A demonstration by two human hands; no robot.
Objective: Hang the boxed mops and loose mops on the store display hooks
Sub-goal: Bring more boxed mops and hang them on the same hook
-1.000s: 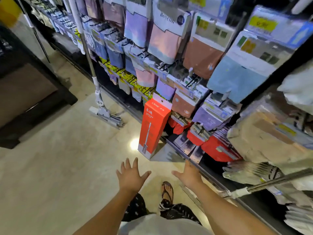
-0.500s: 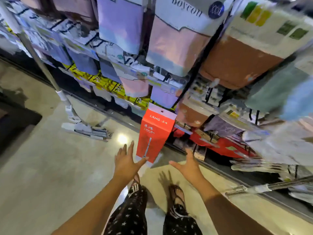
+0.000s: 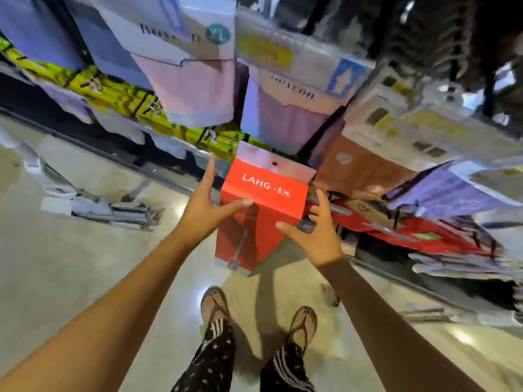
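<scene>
A tall red boxed mop point(image 3: 254, 230) marked LAHG stands on the floor and leans against the lower display shelf, its white hang tab point(image 3: 271, 161) on top. My left hand point(image 3: 209, 205) clasps its upper left corner, thumb on the front face and fingers along the side. My right hand point(image 3: 314, 236) is at the box's upper right corner with fingers spread; I cannot tell whether it touches. A loose flat mop point(image 3: 93, 205) lies blurred on the floor to the left.
Packaged cloths point(image 3: 192, 89) hang on display hooks above the box. Red packs point(image 3: 418, 230) and pale mop heads point(image 3: 458, 264) fill the low shelf at right. My sandalled feet point(image 3: 257, 312) stand on the pale floor just behind the box.
I have stepped closer and my view has tilted down. Both hands moved forward to the box's top; the left one has closed on its corner.
</scene>
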